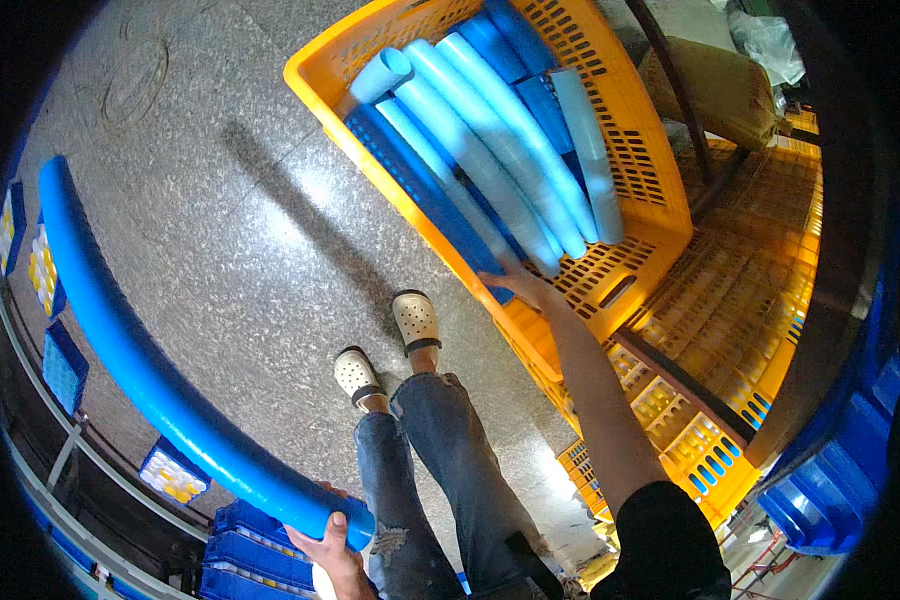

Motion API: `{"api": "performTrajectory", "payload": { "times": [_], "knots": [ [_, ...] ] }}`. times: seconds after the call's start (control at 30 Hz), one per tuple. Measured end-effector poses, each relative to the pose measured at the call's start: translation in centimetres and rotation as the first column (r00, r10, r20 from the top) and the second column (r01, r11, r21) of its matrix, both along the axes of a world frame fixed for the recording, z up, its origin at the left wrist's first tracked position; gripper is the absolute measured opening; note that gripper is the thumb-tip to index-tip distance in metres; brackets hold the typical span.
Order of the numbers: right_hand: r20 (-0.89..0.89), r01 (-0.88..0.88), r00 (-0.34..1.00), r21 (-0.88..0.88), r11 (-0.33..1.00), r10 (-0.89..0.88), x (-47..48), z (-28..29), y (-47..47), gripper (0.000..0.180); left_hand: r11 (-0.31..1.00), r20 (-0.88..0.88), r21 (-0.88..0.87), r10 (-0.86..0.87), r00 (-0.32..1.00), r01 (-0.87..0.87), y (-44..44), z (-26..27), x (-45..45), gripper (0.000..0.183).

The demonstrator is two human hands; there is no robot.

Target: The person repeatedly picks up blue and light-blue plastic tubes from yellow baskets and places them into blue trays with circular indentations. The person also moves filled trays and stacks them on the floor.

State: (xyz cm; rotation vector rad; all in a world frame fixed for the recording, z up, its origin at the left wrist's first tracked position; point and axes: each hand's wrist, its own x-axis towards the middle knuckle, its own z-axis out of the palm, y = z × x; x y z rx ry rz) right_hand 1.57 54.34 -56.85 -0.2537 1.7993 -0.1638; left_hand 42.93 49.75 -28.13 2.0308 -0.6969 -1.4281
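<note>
At the lower left my left hand (331, 541) grips the near end of a long blue tube (142, 360), which looks like a stack of nested round pieces and reaches to the upper left. My right hand (526, 287) is at the near end of a yellow plastic crate (412, 210), its fingers by the lower end of a thin light-blue tube (450, 184); whether it grips the tube cannot be told. Several light-blue tubes (487, 127) lie side by side in the crate, with darker blue ones (487, 45) at its far end.
More yellow crates (705, 442) with small pieces stand at the right, beside blue bins (825, 495). A brown sack (712, 90) lies at the upper right. Blue trays (255, 555) are stacked at the lower left, near a metal rail (105, 469). The person's clogs (416, 319) are on the floor.
</note>
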Motion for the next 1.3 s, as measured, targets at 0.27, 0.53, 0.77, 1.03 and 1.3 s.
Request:
{"api": "performTrajectory", "payload": {
  "times": [0.27,0.53,0.77,1.03,1.3],
  "knots": [
    [-0.173,-0.111,0.982,-0.202,0.973,0.076,-0.3,5.5,-3.4,0.104,1.000,-0.134,-0.005,-0.012,0.991,0.012,1.9,4.1,1.7,0.085],
    [-0.332,0.021,0.918,-0.504,0.863,-0.216,7.8,24.2,4.9,0.102,0.983,-0.183,-0.064,-0.179,0.967,0.170,3.0,12.8,7.6,0.070],
    [-0.373,0.095,0.760,-0.746,0.659,-0.532,26.7,42.3,17.1,0.076,0.853,-0.191,-0.324,-0.482,0.855,0.409,2.9,25.4,16.1,0.074],
    [-0.399,-0.185,0.231,-0.913,0.362,-0.887,29.0,52.5,32.4,0.059,0.510,-0.386,-0.531,-0.856,0.343,0.676,3.2,40.1,17.3,0.093],
    [-0.677,-0.472,-0.128,-0.601,0.645,-0.725,25.6,64.6,48.4,0.055,-0.150,-0.581,-0.511,-0.665,-0.469,0.846,12.9,40.1,12.0,0.099]
  ]
}}
